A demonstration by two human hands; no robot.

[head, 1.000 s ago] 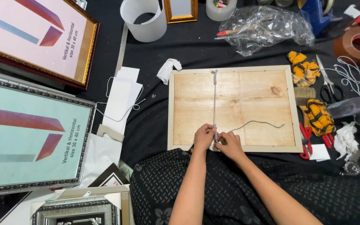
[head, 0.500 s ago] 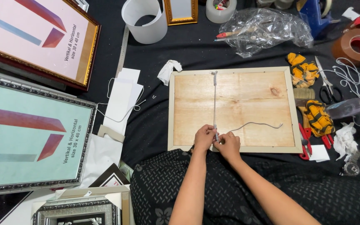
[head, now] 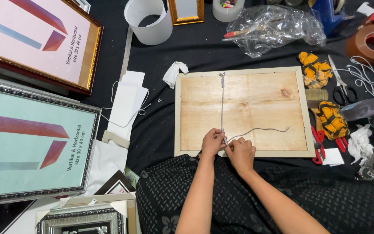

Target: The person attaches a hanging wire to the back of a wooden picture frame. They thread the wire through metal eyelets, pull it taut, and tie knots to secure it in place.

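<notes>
The black cloth surface (head: 195, 56) carries a wooden frame back (head: 256, 108) lying face down in front of you. A grey cord (head: 222, 104) runs straight down its middle from the top edge, and its loose end curls to the right. Your left hand (head: 213, 142) and right hand (head: 240, 152) meet at the lower edge, both with fingers pressed together, pinching the cord

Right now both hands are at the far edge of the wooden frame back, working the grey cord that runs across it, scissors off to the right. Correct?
Not quite. In the head view both hands, left hand and right hand, are at the near edge of the wooden frame back, closest to the person, not the far edge. The rest holds: they work the grey cord running across it, and the scissors lie off to the right.
</notes>
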